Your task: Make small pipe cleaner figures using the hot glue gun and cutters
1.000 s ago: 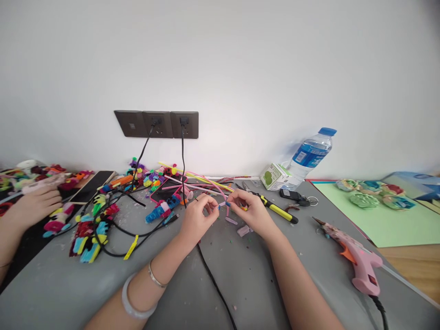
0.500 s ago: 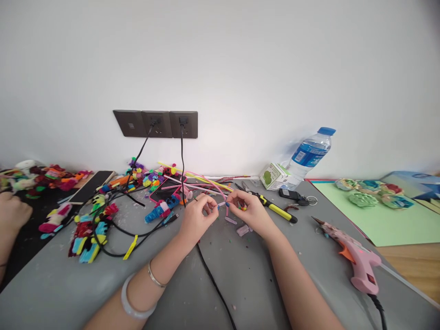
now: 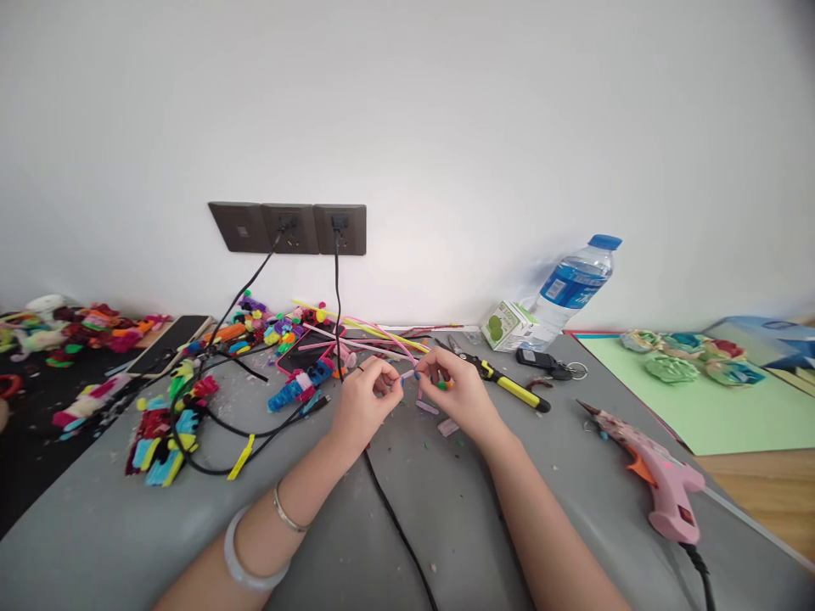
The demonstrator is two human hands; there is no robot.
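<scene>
Between my two hands, over the middle of the grey table, is a short pale-pink pipe cleaner piece (image 3: 407,374). My left hand (image 3: 369,396) pinches one end of it with thumb and forefinger. The other end is pinched by my right hand (image 3: 455,388). Just below the fingers lie small pale-purple pieces, one a thin strip (image 3: 427,407) and one a thicker piece (image 3: 448,427) partly behind my right hand. Behind my hands, long pink and yellow pipe cleaners (image 3: 382,333) are spread. Yellow-handled pliers (image 3: 509,383) lie right of my right hand.
Colourful fuzzy figures (image 3: 166,437) and black cables (image 3: 210,462) cover the left side. A pink glue gun (image 3: 662,479) lies at right, with keys (image 3: 560,370), a small box (image 3: 506,326) and a water bottle (image 3: 576,284) farther back. Green paper (image 3: 675,416) holds several paper flowers.
My fingers have shifted slightly on the pipe cleaner piece. At far left, another person's hand has mostly left the view and a scissors-like handle shows there; the pink figure near it has moved left.
</scene>
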